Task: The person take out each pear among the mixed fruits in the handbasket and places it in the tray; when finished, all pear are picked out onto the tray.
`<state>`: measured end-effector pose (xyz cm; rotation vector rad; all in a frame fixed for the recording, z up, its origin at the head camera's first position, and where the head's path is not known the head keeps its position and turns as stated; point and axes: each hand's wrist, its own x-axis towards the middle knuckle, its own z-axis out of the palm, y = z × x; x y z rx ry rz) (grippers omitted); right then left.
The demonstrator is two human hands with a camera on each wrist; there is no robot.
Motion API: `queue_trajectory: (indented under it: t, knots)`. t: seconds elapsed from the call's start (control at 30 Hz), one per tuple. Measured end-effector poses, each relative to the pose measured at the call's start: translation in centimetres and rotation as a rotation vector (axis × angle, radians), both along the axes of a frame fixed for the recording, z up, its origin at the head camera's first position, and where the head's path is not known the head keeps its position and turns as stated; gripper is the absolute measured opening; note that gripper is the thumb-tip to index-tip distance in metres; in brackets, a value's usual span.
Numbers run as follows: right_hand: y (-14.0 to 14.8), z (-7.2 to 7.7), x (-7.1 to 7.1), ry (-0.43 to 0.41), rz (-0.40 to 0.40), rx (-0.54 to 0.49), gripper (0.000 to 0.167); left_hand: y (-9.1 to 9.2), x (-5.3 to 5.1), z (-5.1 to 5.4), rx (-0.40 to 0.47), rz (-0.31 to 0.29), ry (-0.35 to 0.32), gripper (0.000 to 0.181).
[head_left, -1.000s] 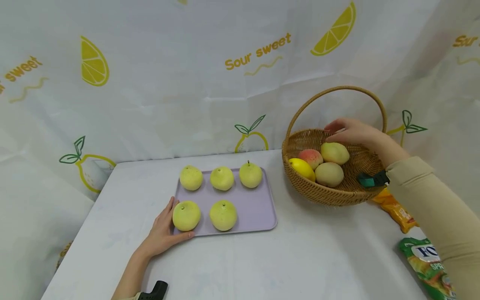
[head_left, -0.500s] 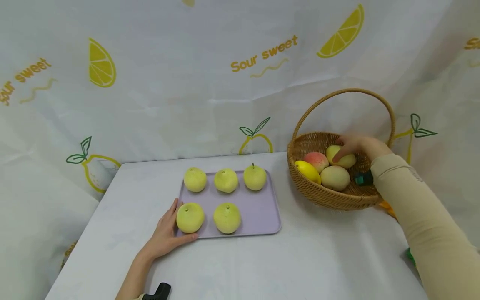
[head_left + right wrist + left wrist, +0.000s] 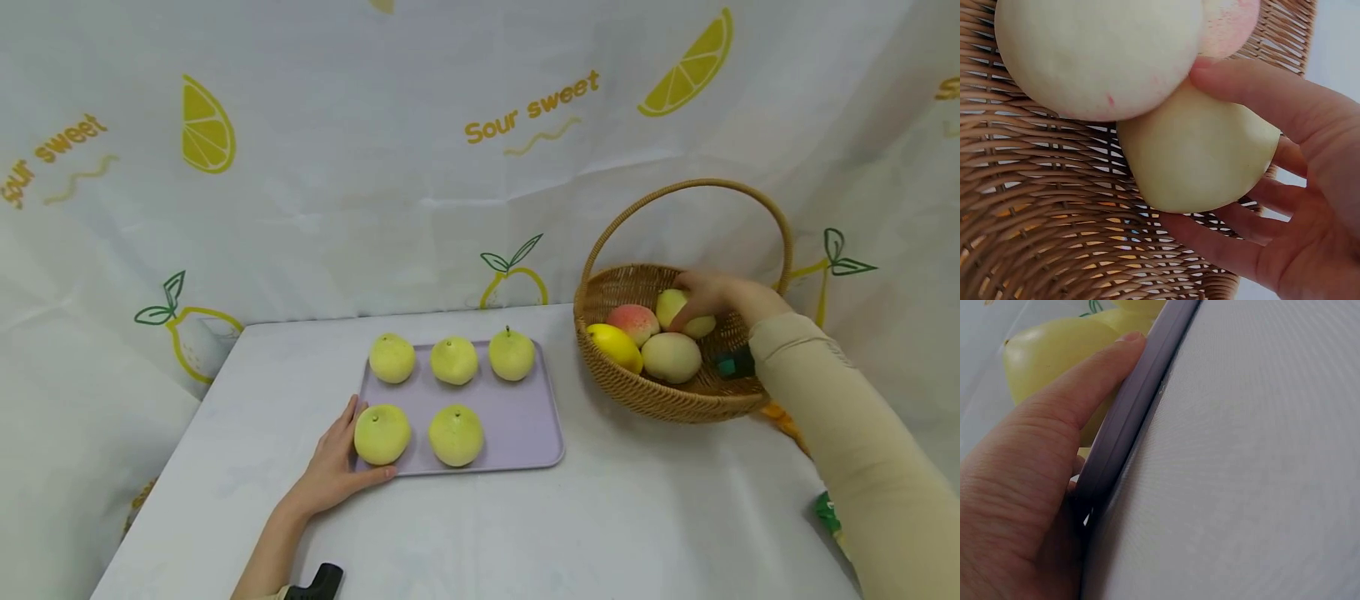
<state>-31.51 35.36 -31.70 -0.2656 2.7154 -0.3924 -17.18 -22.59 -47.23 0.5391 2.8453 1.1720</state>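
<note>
In the basket, my right hand [image 3: 708, 297] curls its thumb and fingers round a yellow-green pear [image 3: 1200, 147]; the head view shows the pear partly covered by the hand. Touching that pear is a pale peach [image 3: 671, 357], with a pinkish peach [image 3: 632, 322] and a yellow lemon [image 3: 615, 347] to its left. My left hand [image 3: 330, 473] grips the near left corner of a lilac tray [image 3: 517, 425], thumb along the front rim [image 3: 1129, 403] and fingers along the left side. Several round yellow-green pears, among them a near one [image 3: 456, 435], stand on the tray.
The wicker basket [image 3: 652, 403] has a tall arched handle [image 3: 705, 183] above the right hand. A dark green object [image 3: 733, 364] lies inside it. Orange [image 3: 786, 429] and green packets [image 3: 828, 515] are partly hidden by the right sleeve. A printed cloth hangs behind the table.
My right hand has come down from above the basket and taken hold of the pear, which has shifted slightly. The left hand keeps its place on the tray. The head view has shifted slightly.
</note>
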Motion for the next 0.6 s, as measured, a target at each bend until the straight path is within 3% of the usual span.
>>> queue_trajectory:
  t: [0.6]
  knots:
    - [-0.1,3.2,3.9,0.185,0.026,-0.017,0.078,-0.2,-0.2,-0.3,-0.008,-0.007,0.001,0.108]
